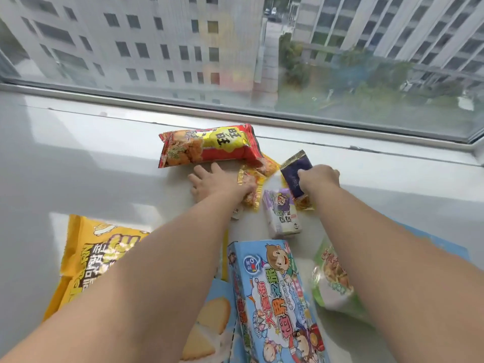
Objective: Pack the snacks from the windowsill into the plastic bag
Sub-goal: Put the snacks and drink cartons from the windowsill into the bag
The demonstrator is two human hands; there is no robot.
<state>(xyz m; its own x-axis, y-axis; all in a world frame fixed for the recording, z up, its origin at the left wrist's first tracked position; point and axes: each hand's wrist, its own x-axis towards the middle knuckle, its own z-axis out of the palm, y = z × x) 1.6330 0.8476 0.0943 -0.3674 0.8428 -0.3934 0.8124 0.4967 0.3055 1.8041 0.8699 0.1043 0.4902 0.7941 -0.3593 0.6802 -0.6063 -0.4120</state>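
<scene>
- Gripping a dark navy sachet [297,172] with gold crimped ends, your right hand [320,176] has its fingers curled round the packet's right edge; pale lettering on the sachet is too small to read.
- Lying flat with fingers straight and spread, your left hand [213,182] rests palm-down on the windowsill [91,163], its thumb side against a small yellow crinkled wrapper [252,188]; whether it holds that wrapper, you cannot tell.
- Just beyond your left fingertips lies a red-and-yellow foil pillow bag [209,145], printed with bold black Chinese characters and a picture of fried pieces.
- Between your two forearms stands a small lilac carton [284,214] with a cartoon figure, touching the navy sachet's lower gold end.
- Nearer you, a light-blue cardboard box [275,297] carries cartoon children and large Chinese lettering in red, yellow and green.
- Beside it at left, a pale-blue pack [214,326] shows triangular biscuits.
- Under your left forearm, a large glossy yellow bag [86,255] reads "POPCORN" in part, with Korean script.
- Under your right forearm, a green-and-white pouch [331,281] pictures a noodle-like dish; a blue sheet [440,247] shows behind that arm.
- All these snacks lie on the glossy white sill below the window glass [235,48]; the plastic bag cannot be identified.
</scene>
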